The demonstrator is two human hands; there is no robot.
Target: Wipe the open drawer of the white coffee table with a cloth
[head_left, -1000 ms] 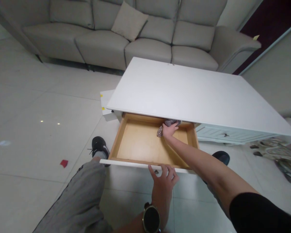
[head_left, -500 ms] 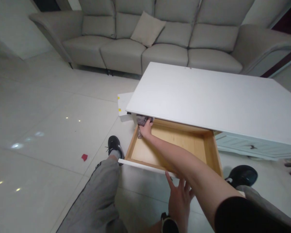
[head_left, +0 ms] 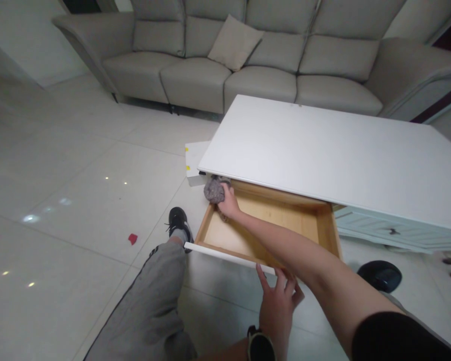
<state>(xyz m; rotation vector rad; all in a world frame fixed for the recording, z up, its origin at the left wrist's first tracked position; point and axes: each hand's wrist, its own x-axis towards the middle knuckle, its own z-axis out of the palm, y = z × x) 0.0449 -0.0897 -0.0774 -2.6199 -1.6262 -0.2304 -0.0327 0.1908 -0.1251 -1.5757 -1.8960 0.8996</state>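
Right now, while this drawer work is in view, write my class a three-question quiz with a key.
1. Which hand holds the grey bundle?
2. True or false: the drawer stands open.
3. What lies on the sofa? (a) red scrap (b) square pillow (c) white box

Key
1. The right hand.
2. True; it is pulled out, with the left hand at its front edge.
3. (b)
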